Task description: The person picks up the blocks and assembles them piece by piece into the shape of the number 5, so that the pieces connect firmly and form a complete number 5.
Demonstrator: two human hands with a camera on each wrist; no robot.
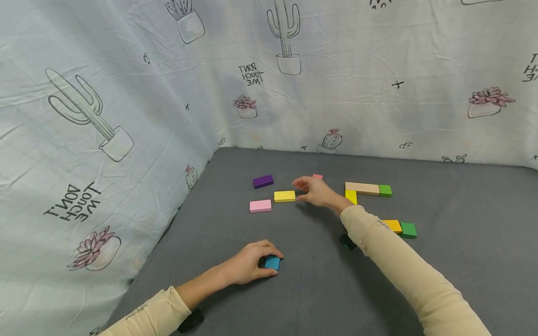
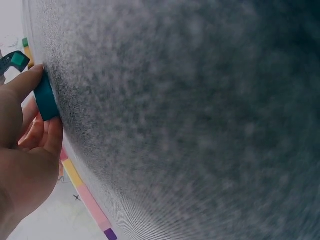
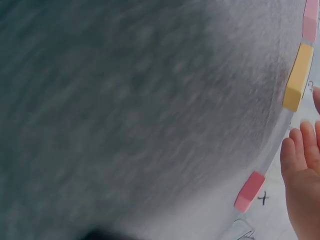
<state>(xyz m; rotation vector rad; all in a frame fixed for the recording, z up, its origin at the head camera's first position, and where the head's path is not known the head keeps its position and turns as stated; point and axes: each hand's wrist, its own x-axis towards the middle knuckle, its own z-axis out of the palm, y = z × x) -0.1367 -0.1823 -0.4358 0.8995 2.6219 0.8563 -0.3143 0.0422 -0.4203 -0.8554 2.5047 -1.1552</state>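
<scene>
My left hand (image 1: 248,262) pinches a blue block (image 1: 272,262) between thumb and fingers, low over the grey table (image 1: 319,294). In the left wrist view the same blue block (image 2: 46,100) shows its long side, held at both ends. Farther back, my right hand (image 1: 317,192) is just right of a yellow block (image 1: 284,196), with thumb and fingers spread and a small gap to it. The right wrist view shows this yellow block (image 3: 299,77) apart from the fingertips (image 3: 288,146). A coral-red block (image 1: 317,177) sits behind the right hand, partly hidden.
Left of the yellow block lie a pink block (image 1: 260,206) and a purple block (image 1: 263,181). Under and beyond the right forearm are a tan block (image 1: 361,188), a light green one (image 1: 385,190), another yellow one (image 1: 350,196), an orange one (image 1: 392,226) and a dark green one (image 1: 408,230).
</scene>
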